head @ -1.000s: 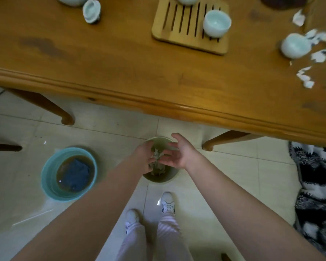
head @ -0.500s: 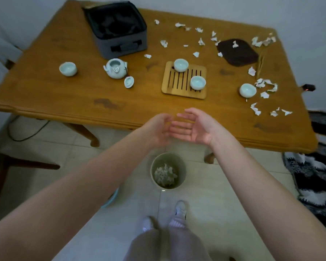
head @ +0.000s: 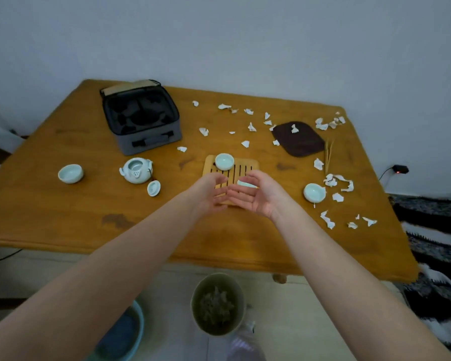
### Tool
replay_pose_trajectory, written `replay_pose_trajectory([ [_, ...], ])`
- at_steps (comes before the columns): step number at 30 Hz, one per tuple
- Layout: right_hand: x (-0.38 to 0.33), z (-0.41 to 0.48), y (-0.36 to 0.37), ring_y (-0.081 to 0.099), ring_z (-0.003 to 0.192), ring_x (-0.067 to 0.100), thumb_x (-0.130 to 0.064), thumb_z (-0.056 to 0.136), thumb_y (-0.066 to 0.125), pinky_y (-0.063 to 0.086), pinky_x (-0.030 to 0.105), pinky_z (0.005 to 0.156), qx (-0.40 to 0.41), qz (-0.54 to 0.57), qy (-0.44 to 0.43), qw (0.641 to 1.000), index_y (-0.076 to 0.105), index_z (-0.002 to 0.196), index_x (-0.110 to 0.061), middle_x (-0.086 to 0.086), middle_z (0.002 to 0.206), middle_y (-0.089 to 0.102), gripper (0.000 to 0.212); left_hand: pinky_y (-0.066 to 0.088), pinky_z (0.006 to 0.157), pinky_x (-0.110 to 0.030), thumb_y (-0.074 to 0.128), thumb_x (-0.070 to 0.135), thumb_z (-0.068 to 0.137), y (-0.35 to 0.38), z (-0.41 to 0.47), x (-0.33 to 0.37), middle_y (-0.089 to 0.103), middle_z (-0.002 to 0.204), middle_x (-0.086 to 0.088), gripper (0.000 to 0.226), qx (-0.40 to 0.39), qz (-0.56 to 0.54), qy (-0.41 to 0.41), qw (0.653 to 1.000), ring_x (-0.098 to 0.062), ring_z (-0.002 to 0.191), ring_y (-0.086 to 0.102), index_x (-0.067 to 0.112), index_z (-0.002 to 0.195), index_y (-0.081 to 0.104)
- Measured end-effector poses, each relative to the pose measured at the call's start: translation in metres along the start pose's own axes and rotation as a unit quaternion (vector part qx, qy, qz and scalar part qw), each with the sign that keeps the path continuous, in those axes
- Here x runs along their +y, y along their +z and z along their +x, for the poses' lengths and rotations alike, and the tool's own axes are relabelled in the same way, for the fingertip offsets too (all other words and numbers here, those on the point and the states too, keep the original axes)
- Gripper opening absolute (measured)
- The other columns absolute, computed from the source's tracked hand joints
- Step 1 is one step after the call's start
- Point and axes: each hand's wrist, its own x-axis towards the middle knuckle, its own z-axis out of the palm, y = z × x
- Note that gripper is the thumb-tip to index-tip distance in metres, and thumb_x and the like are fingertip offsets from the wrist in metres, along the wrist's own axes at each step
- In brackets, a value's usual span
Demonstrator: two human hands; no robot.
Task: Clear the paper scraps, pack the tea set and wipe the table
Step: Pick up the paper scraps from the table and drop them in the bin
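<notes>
Bamboo tray (head: 245,166) half hidden behind left hand (head: 208,190) and right hand (head: 259,198); fingers (head: 238,196) loose, holding nothing

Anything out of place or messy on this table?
Torn white paper scraps litter the wooden table, mostly far right, one on the dark brown mat. The round lid of the pale green ceramic teapot lies beside it. Dark stains mark the wood.

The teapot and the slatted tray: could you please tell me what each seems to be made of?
The teapot looks like glazed ceramic, possibly celadon: it is pale blue-green and smooth, with a soft sheen. The tray appears to be bamboo or light wood with a matte finish: it is yellow-tan, with straight slots cut through its top.
</notes>
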Motion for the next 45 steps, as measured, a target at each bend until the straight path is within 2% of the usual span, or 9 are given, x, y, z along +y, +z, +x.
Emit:
replay_pose_trajectory([
  [16, -0.109, 0.153, -0.014, 0.068, 0.095, 0.031, -0.021, 0.095, 0.055, 0.059, 0.039, 0.073, 0.034, -0.025, -0.005, 0.999, 0.058, 0.118, -0.005, 0.019, 0.108, 0.068, 0.028, 0.05, 0.081, -0.037, 0.051, 0.019, 0.097, 0.034, 0.153, 0.092, 0.062, 0.111, -0.008, 0.02, 0.081, -0.07, 0.026, 0.994, -0.024, 0.102, 0.06, 0.014, 0.114, 0.059],
  [19, -0.118, 0.179, -0.016, 0.068, 0.092, 0.026, -0.018, 0.096, 0.055, 0.058, 0.038, 0.074, 0.091, -0.05, -0.05, 0.993, 0.06, 0.114, -0.008, 0.016, 0.105, 0.068, 0.021, 0.052, 0.084, -0.036, 0.048, 0.014, 0.097, 0.028, 0.187, 0.109, 0.062, 0.109, -0.006, 0.022, 0.098, 0.044, 0.111, 0.988, -0.021, 0.101, 0.059, 0.017, 0.114, 0.061],
  [22, -0.119, 0.207, -0.019, 0.065, 0.084, 0.02, -0.018, 0.097, 0.055, 0.056, 0.036, 0.078, 0.145, -0.121, -0.091, 0.978, 0.061, 0.114, -0.011, 0.011, 0.104, 0.067, 0.02, 0.05, 0.085, -0.031, 0.051, 0.01, 0.094, 0.009, 0.227, 0.131, 0.061, 0.114, 0.0, 0.024, 0.124, 0.249, 0.212, 0.937, -0.015, 0.102, 0.057, 0.024, 0.111, 0.06],
  [25, -0.115, 0.242, -0.022, 0.061, 0.096, 0.016, -0.019, 0.096, 0.055, 0.056, 0.03, 0.077, 0.18, -0.272, -0.121, 0.937, 0.057, 0.124, -0.016, 0.002, 0.113, 0.061, 0.028, 0.049, 0.082, -0.023, 0.058, 0.014, 0.093, -0.015, 0.267, 0.152, 0.06, 0.119, 0.004, 0.031, 0.173, 0.442, 0.274, 0.836, -0.012, 0.105, 0.057, 0.026, 0.121, 0.057],
  [28, -0.116, 0.276, -0.023, 0.053, 0.116, 0.015, -0.024, 0.091, 0.064, 0.049, 0.03, 0.095, 0.221, -0.433, -0.174, 0.857, 0.052, 0.131, -0.025, -0.003, 0.129, 0.053, 0.042, 0.053, 0.083, -0.027, 0.059, 0.024, 0.093, -0.034, 0.301, 0.172, 0.057, 0.122, 0.001, 0.035, 0.204, 0.574, 0.301, 0.734, -0.016, 0.104, 0.059, 0.027, 0.127, 0.052],
  [31, -0.116, 0.294, -0.02, 0.05, 0.119, 0.015, -0.028, 0.09, 0.065, 0.044, 0.027, 0.095, 0.237, -0.542, -0.196, 0.782, 0.049, 0.134, -0.032, -0.004, 0.135, 0.043, 0.048, 0.053, 0.083, -0.028, 0.057, 0.022, 0.094, -0.048, 0.325, 0.182, 0.048, 0.13, 0.0, 0.044, 0.17, 0.651, 0.302, 0.676, -0.018, 0.109, 0.055, 0.029, 0.136, 0.044],
  [35, -0.111, 0.314, -0.018, 0.051, 0.116, 0.016, -0.026, 0.093, 0.06, 0.044, 0.025, 0.096, 0.222, -0.608, -0.208, 0.733, 0.053, 0.132, -0.032, -0.003, 0.134, 0.044, 0.041, 0.049, 0.09, -0.029, 0.052, 0.024, 0.097, -0.051, 0.344, 0.18, 0.048, 0.129, 0.002, 0.032, 0.152, 0.666, 0.316, 0.659, -0.017, 0.117, 0.044, 0.027, 0.128, 0.053],
  [42, -0.118, 0.336, -0.018, 0.051, 0.116, 0.016, -0.028, 0.097, 0.053, 0.044, 0.025, 0.095, 0.283, -0.642, -0.269, 0.659, 0.058, 0.129, -0.026, -0.001, 0.133, 0.049, 0.032, 0.047, 0.08, -0.022, 0.057, 0.023, 0.094, -0.046, 0.362, 0.181, 0.054, 0.106, 0.009, 0.016, 0.129, 0.572, 0.368, 0.722, -0.01, 0.098, 0.054, 0.026, 0.108, 0.062],
  [45, -0.122, 0.339, -0.026, 0.041, 0.132, 0.024, -0.05, 0.09, 0.057, 0.038, 0.036, 0.104, 0.351, -0.645, -0.32, 0.599, 0.052, 0.135, -0.026, 0.006, 0.144, 0.043, 0.051, 0.042, 0.09, -0.025, 0.06, 0.029, 0.092, -0.048, 0.369, 0.18, 0.056, 0.118, 0.007, 0.021, 0.145, 0.597, 0.409, 0.675, -0.012, 0.112, 0.046, 0.026, 0.112, 0.063],
])
